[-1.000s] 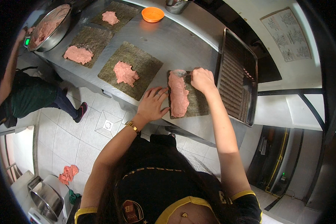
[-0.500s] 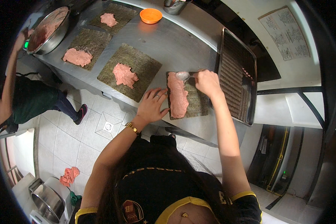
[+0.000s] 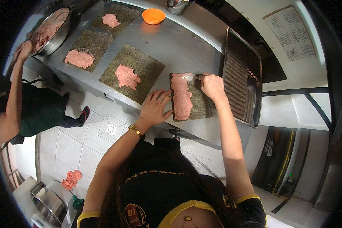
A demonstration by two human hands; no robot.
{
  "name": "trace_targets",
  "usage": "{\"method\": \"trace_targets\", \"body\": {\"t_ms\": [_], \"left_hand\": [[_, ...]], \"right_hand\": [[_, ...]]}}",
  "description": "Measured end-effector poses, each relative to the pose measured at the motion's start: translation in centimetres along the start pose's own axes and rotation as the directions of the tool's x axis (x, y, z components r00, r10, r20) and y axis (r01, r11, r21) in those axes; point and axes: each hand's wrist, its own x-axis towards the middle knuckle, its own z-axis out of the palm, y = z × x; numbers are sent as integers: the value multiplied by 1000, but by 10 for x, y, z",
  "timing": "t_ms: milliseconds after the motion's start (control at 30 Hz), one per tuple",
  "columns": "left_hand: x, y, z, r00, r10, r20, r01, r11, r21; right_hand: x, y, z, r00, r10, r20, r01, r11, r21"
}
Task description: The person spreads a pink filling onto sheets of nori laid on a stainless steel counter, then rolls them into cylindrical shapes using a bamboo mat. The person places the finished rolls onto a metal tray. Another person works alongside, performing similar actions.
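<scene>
My right hand [image 3: 212, 86] is closed around the handle of a metal spoon [image 3: 189, 77]. The spoon's bowl rests at the far end of a strip of pink paste [image 3: 182, 100]. That strip covers the left part of a dark green nori sheet [image 3: 202, 104]; the sheet's right part is bare. My left hand [image 3: 155, 106] lies at the sheet's left edge with its fingers apart, holding nothing. To its left is another nori sheet [image 3: 148, 68] with a lump of pink paste [image 3: 127, 77] on it.
Two more nori sheets with paste [image 3: 79, 59] lie farther left on the metal table [image 3: 178, 41]. An orange bowl [image 3: 153, 16] stands at the back, a ridged dark tray [image 3: 241, 79] at the right. At far left, a co-worker's hand [image 3: 26, 50] is at a metal bowl of paste [image 3: 51, 32].
My right hand and the spoon have shifted slightly to the right along the strip's far end. The co-worker has leaned closer, one hand now at the near rim of the metal bowl.
</scene>
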Motion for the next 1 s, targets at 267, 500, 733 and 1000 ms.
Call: {"method": "trace_targets", "body": {"t_ms": [267, 500, 733, 1000], "left_hand": [[-1, 0, 0, 1000, -6, 15, 6, 1000, 10], [-1, 1, -3, 1000, 5, 16, -5, 1000, -4], [0, -1, 0, 1000, 1, 23, -1, 1000, 0], [-1, -1, 2, 1000, -4, 14, 4, 1000, -3]], "right_hand": [[-25, -16, -1, 984, -140, -114, 158, 973, 165], [-19, -4, 13, 989, -61, -132, 90, 969, 230], [-2, 6, 10, 986, -40, -163, 62, 989, 131], [1, -10, 8, 992, -58, -114, 70, 992, 106]]}}
